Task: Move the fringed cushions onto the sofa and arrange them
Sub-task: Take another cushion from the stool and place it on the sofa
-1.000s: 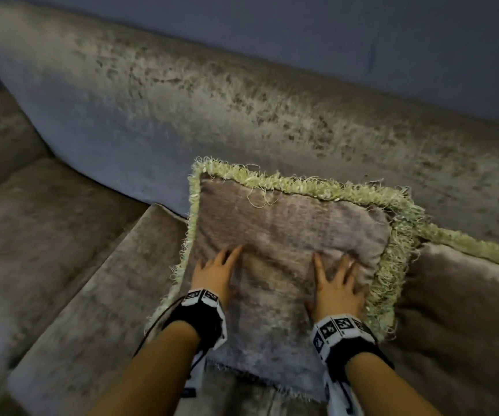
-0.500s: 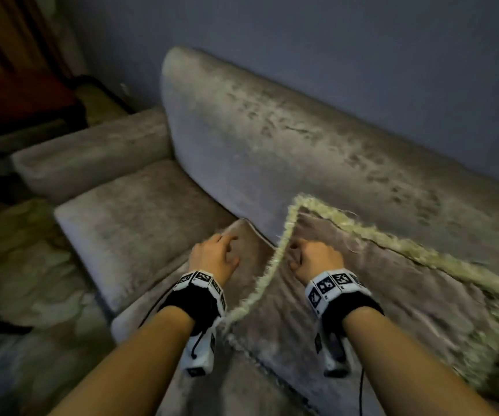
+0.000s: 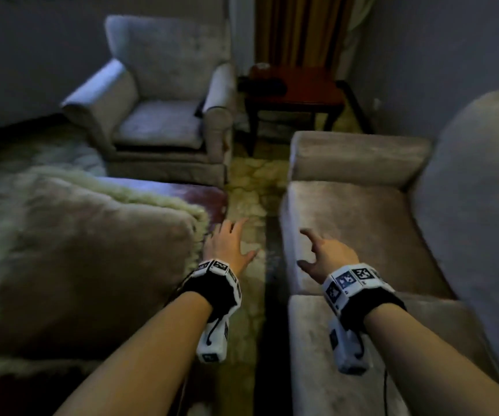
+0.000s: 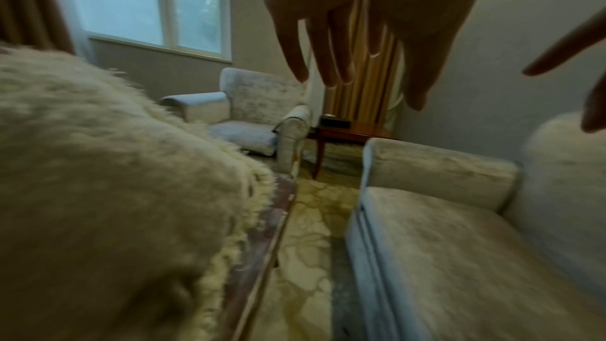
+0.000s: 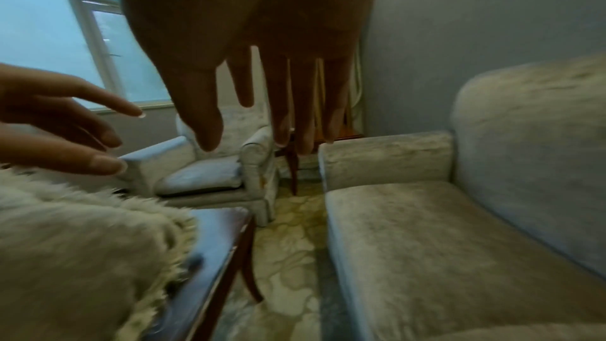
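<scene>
One fringed cushion [image 3: 86,259] lies on the dark surface [image 3: 209,195], reaching its right edge. It looks soft, puffy and light, so take it by two sides. The left hand [image 3: 230,244] and right hand [image 3: 326,253], both spread and empty, hover between it and the sofa [image 3: 359,229].

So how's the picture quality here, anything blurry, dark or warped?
Head view: dim overall, motion-smeared, the beige fringed cushion soft at left, edges bowed by the wide lens. Left wrist view: the cushion is a close blur, the left hand a dark backlit shape against the bright window. Right wrist view: the right hand dark too, the grey velvet sofa fairly sharp.
</scene>
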### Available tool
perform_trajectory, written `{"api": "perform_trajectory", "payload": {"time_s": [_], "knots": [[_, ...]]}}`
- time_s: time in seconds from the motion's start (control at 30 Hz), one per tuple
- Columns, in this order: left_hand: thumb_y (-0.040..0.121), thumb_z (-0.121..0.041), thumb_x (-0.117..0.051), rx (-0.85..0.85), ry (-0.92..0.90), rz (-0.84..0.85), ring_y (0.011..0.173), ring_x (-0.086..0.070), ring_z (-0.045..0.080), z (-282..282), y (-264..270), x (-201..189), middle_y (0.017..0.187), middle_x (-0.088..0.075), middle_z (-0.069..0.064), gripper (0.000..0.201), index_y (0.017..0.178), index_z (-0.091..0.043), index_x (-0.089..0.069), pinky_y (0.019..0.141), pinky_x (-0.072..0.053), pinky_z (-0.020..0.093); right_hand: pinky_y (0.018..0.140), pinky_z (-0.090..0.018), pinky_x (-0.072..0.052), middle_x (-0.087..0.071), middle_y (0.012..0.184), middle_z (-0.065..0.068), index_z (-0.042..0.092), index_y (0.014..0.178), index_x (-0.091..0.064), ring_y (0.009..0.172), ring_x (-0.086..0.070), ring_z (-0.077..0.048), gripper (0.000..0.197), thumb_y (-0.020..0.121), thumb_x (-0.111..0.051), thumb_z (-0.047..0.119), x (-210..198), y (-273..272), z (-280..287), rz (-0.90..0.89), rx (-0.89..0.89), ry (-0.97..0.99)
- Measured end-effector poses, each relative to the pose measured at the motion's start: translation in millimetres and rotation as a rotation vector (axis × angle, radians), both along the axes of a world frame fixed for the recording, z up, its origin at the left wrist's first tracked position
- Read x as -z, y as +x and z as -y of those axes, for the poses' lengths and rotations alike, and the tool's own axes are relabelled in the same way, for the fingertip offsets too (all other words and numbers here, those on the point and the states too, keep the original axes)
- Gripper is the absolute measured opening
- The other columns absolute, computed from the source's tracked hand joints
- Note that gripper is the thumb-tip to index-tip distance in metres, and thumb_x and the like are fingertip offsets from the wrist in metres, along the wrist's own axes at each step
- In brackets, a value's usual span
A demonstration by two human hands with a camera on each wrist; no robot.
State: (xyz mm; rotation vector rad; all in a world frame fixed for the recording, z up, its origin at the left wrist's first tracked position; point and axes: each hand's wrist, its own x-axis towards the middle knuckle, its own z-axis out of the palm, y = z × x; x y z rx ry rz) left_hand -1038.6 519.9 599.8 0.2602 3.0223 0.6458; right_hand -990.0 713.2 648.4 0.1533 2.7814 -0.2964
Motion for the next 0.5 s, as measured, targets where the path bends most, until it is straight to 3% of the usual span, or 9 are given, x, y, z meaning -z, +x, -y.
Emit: {"api": "perform_trajectory", "payload": {"time_s": [0.1, 0.23, 0.4, 0.5], "knots": [[0.073, -0.044, -0.069, -0.126, -0.066, 0.033, 0.126, -0.039, 0.027, 80, -19, 6, 0.134, -0.042, 0.005, 0.077, 0.139, -0.029, -0.032, 0.099, -0.036, 0.041, 0.092, -0.038, -0.046, -0.044, 0.138, -0.011, 0.033, 0.147, -0.006, 0.119, -0.052, -0.031, 0.085, 0.083, -0.061, 0.044, 18, -43, 80, 0.075, -0.079, -0.062], [0.074, -0.051, -0.067, -0.224, -0.15, 0.103, 0.132, -0.031, 0.026, 180, -54, 16, 0.142, -0.034, 0.006, 0.087, 0.144, -0.034, -0.018, 0.104, -0.031, 0.042, 0.089, -0.038, -0.047, -0.038, 0.138, -0.02, 0.045, 0.143, 0.014, 0.113, -0.054, -0.036, 0.109, 0.075, -0.071, 0.044, 57, -85, 175, 0.179, -0.034, -0.241], [0.068, -0.058, -0.068, -0.343, -0.311, 0.191, 0.146, -0.002, 0.028, 294, -82, 33, 0.157, -0.002, 0.012, 0.108, 0.145, -0.041, 0.005, 0.115, -0.017, 0.044, 0.099, -0.04, -0.042, -0.017, 0.153, -0.022, 0.042, 0.143, 0.016, 0.133, -0.037, -0.037, 0.116, 0.069, -0.074, 0.047, 112, -112, 257, 0.26, 0.013, -0.353], [0.063, -0.06, -0.072, -0.424, -0.416, 0.297, 0.145, 0.012, 0.033, 351, -91, 51, 0.156, 0.016, 0.018, 0.124, 0.141, -0.039, 0.022, 0.118, -0.01, 0.049, 0.108, -0.041, -0.034, 0.011, 0.157, -0.017, 0.046, 0.139, 0.018, 0.142, -0.021, -0.035, 0.121, 0.064, -0.077, 0.049, 152, -121, 284, 0.292, 0.057, -0.356]]}}
